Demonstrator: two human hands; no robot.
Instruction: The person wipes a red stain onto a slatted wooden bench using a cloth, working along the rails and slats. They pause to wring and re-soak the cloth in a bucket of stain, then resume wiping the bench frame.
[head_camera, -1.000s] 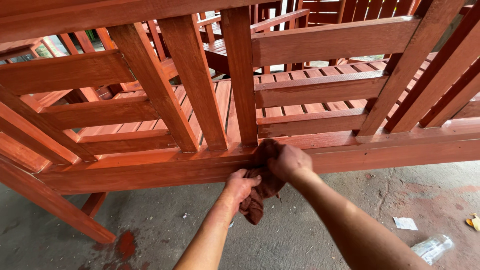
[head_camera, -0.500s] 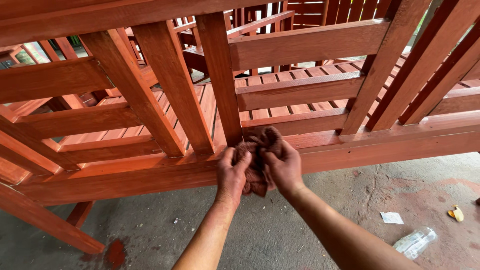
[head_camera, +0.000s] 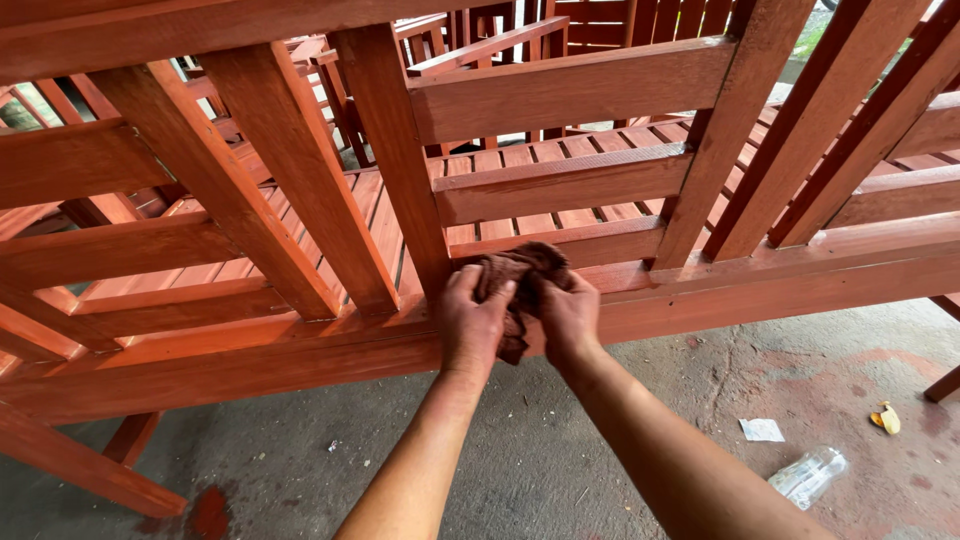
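Observation:
A red-brown stained wooden frame (head_camera: 700, 290) of rails and slanted slats fills the view. Both hands hold a crumpled, stain-soaked brown rag (head_camera: 520, 270) against its long lower rail, just right of the foot of a slanted slat (head_camera: 400, 170). My left hand (head_camera: 475, 320) grips the rag's left side, thumb on top. My right hand (head_camera: 568, 315) grips its right side. The two hands touch each other around the cloth. Part of the rag hangs down between the palms.
More stained slatted frames (head_camera: 560, 200) are stacked behind. Below lies a grey concrete floor (head_camera: 560, 450) with a red stain spot (head_camera: 205, 515), a scrap of paper (head_camera: 762, 430), an empty clear plastic bottle (head_camera: 808, 475) and a yellow scrap (head_camera: 886, 418).
My left hand rose from below the rail and joined the right hand on the rag. Both hands now bunch the cloth on the rail; the view shifted slightly.

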